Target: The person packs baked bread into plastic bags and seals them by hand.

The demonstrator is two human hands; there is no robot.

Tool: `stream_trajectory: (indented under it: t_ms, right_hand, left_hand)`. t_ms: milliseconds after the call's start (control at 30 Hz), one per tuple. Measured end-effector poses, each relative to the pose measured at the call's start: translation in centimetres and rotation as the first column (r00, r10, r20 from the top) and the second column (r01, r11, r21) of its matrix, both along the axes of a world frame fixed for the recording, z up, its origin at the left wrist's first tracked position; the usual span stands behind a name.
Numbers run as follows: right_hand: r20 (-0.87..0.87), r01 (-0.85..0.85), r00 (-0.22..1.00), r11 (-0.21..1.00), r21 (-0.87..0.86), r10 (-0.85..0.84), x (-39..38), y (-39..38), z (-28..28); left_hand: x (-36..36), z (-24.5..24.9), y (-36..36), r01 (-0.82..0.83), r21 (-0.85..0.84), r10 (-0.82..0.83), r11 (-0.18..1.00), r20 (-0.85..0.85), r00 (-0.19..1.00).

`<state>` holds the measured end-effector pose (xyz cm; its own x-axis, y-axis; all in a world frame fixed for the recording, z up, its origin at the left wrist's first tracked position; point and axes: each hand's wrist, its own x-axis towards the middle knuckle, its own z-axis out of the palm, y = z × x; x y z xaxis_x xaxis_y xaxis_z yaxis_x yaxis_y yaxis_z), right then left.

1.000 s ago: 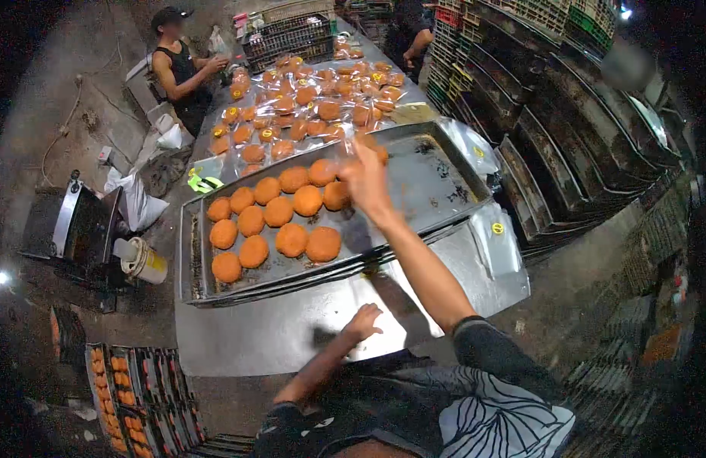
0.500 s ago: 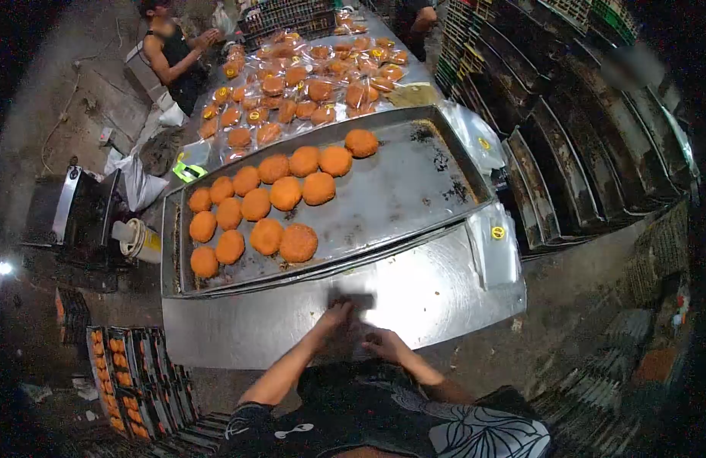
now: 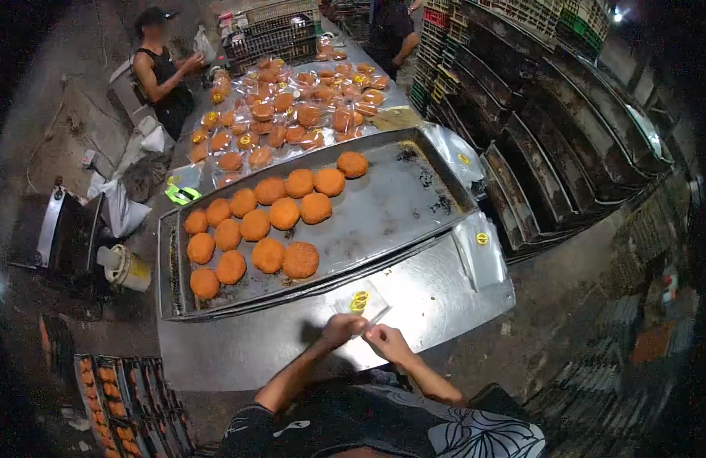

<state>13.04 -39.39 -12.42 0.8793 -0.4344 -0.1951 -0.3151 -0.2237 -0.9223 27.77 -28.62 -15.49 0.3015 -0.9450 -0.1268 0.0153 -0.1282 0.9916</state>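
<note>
My left hand [image 3: 342,330] and my right hand [image 3: 387,343] meet at the near edge of the steel table [image 3: 437,290], both pinching a clear plastic bag [image 3: 362,306] with a yellow printed mark. Just beyond, a large metal baking tray [image 3: 399,202] carries several round orange buns [image 3: 300,259] on its left half; its right half is bare. One bun [image 3: 353,163] sits alone near the tray's far edge.
Several bagged buns [image 3: 292,114] cover the far table. One person [image 3: 160,75] stands at its left, another [image 3: 389,30] at its far end. Empty trays [image 3: 536,145] stack at right, crates of buns [image 3: 116,397] at lower left, loose bags [image 3: 481,248] at the table's right.
My right hand came back from over the tray to the table's near edge. Both hands now hold a plastic bag between them, lifted into view.
</note>
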Motion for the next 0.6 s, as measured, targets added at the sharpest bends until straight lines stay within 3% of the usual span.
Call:
stream_trajectory:
  t_ms: [33,67,133,167,200,267,300,333,400,433,467,500,533,600]
  right_hand:
    - [-0.147,-0.062,0.988,0.984,-0.167,0.038,-0.5,0.0,0.3]
    - [-0.161,-0.069,0.986,0.983,-0.173,0.041,-0.4,0.2,0.4]
    - [-0.065,0.146,0.985,0.973,-0.180,-0.160,0.2,1.6,0.1]
    - [0.048,0.198,0.980,0.951,-0.240,-0.192,0.8,1.8,-1.7]
    - [0.042,0.194,0.981,0.949,-0.247,-0.190,0.7,2.1,-1.8]
    - [-0.019,0.356,0.932,0.903,0.240,-0.363,1.0,2.6,-2.1]
    - [0.010,0.283,0.959,0.959,0.034,-0.283,-0.1,2.7,-2.6]
    - [0.011,0.276,0.961,0.961,0.031,-0.277,-0.7,2.6,-1.5]
    - [-0.256,-0.124,0.966,0.940,-0.318,0.040,-2.2,2.9,0.7]
    - [-0.260,-0.013,0.966,0.999,-0.047,0.000,-2.2,3.4,0.7]
    - [-0.268,-0.016,0.963,0.999,-0.037,0.006,-1.8,4.0,0.9]
    - [-0.208,0.057,0.974,0.987,-0.149,-0.087,-0.7,4.2,1.2]
    - [-0.142,0.130,0.975,0.958,-0.256,-0.171,0.2,4.4,1.8]
    - [-0.122,0.136,0.979,0.971,-0.197,-0.162,1.3,4.5,2.7]
  left_hand:
    - [-0.2,-0.8,0.0,-0.083,0.082,0.091,0.993,-0.100,0.991]
    - [-0.7,-1.6,0.1,-0.086,0.076,0.095,0.993,-0.116,0.989]
    - [-1.7,-0.2,0.2,-0.042,0.162,0.025,0.986,0.101,0.995]
    - [-1.6,-0.3,0.2,-0.044,0.121,0.023,0.992,0.166,0.986]
    - [-0.7,-0.6,0.4,0.026,0.087,-0.041,0.996,0.175,0.984]
    - [0.8,-0.9,0.9,0.098,0.154,-0.127,0.983,0.191,0.973]
    - [1.3,-1.2,1.4,0.093,0.150,-0.121,0.984,0.194,0.974]
    - [1.6,-1.4,2.1,0.067,0.122,-0.084,0.990,0.141,0.986]
    - [1.4,-1.8,2.6,0.032,0.094,-0.039,0.995,0.079,0.996]
    - [0.9,-1.9,2.7,0.002,0.095,-0.012,0.995,0.101,0.995]
    - [0.4,-2.0,2.9,-0.026,0.098,0.014,0.995,0.123,0.992]
    - [0.1,0.5,2.7,0.028,0.262,-0.092,0.965,0.235,0.968]
    - [-0.6,0.0,2.8,-0.006,0.214,-0.047,0.977,0.242,0.969]
    - [-1.4,-0.2,3.6,-0.110,0.227,0.042,0.968,0.286,0.957]
